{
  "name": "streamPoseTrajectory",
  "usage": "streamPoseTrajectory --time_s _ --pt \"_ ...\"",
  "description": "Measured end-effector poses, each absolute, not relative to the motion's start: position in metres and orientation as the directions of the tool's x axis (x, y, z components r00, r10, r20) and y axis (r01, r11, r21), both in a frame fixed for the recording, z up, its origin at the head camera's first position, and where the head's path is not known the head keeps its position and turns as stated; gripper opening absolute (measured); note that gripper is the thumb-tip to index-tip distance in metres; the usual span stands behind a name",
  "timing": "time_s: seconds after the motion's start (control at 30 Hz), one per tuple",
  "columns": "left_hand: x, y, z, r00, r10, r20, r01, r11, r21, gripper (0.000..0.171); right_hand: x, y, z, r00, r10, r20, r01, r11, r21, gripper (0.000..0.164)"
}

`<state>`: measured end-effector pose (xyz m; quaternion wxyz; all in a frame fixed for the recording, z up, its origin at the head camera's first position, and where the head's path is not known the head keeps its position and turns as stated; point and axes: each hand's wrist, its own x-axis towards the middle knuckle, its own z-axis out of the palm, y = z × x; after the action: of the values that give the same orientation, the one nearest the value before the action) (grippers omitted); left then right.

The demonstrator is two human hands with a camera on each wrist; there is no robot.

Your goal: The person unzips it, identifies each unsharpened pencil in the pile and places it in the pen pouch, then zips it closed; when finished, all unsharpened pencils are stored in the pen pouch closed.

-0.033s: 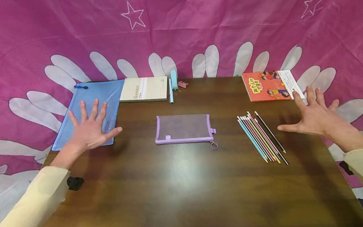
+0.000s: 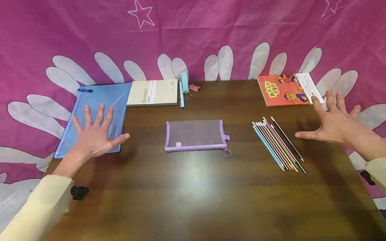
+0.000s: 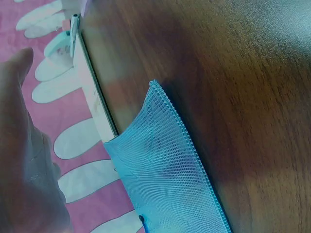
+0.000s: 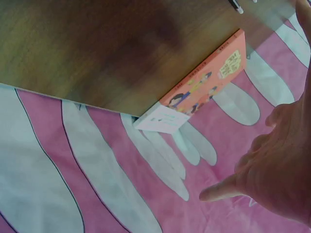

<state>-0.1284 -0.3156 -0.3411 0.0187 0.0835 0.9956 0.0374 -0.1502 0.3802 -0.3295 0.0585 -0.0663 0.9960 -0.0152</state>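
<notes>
My left hand is spread with straight fingers and holds nothing. In the head view it overlaps a blue mesh zip bag at the table's left. Fingers splayed and empty, my right hand hovers at the right, close to a red-orange book with a white band. To the left of that hand lies a bunch of pencils, several colours side by side with white ends pointing away. A flat mesh pencil case with purple trim and a ring pull lies mid-table between the hands.
Along the back edge sit a cream notebook, a light blue pen, a teal stapler and a pink binder clip. A pink cloth with white petal shapes hangs behind the brown wooden table.
</notes>
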Motion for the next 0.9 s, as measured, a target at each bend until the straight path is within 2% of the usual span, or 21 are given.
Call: streamPoseTrajectory --time_s 0.17,0.23,0.3,0.4,0.47,0.57,0.67,0.77,0.9 --pt "-0.132 -0.309 -0.338 -0.983 0.178 -0.048 0.174 0.983 0.065 0.107 -0.148 0.377 -0.327 -0.983 -0.154 -0.097 -0.151 0.988 -0.041 0.127" --pt "-0.128 -0.301 -0.339 -0.979 0.194 -0.06 0.189 0.979 0.078 0.106 -0.146 0.368 -0.33 -0.977 -0.202 -0.069 -0.198 0.978 -0.067 0.115" --pt "-0.12 -0.289 -0.341 -0.976 0.21 -0.049 0.202 0.971 0.13 0.098 -0.144 0.353 -0.335 -0.962 -0.273 -0.009 -0.269 0.953 -0.14 0.092" --pt "-0.111 -0.262 -0.349 -0.969 0.245 -0.03 0.227 0.934 0.276 0.073 -0.143 0.314 -0.344 -0.93 -0.365 0.036 -0.359 0.887 -0.291 0.051" --pt "-0.109 -0.241 -0.359 -0.964 0.263 -0.024 0.233 0.89 0.393 0.057 -0.143 0.284 -0.354 -0.916 -0.401 0.012 -0.365 0.82 -0.44 0.036" --pt "-0.114 -0.21 -0.374 -0.964 0.262 -0.045 0.203 0.836 0.51 0.049 -0.145 0.24 -0.368 -0.904 -0.418 -0.086 -0.273 0.722 -0.635 0.035" --pt "-0.123 -0.188 -0.384 -0.972 0.226 -0.07 0.151 0.819 0.554 0.051 -0.15 0.207 -0.384 -0.898 -0.413 -0.149 -0.172 0.642 -0.747 0.041" --pt "-0.13 -0.176 -0.391 -0.975 0.198 -0.103 0.109 0.825 0.555 0.054 -0.158 0.182 -0.394 -0.898 -0.397 -0.19 -0.109 0.62 -0.777 0.05" --pt "-0.134 -0.169 -0.398 -0.971 0.178 -0.163 0.063 0.837 0.543 0.061 -0.165 0.162 -0.4 -0.891 -0.388 -0.235 -0.096 0.667 -0.739 0.062"
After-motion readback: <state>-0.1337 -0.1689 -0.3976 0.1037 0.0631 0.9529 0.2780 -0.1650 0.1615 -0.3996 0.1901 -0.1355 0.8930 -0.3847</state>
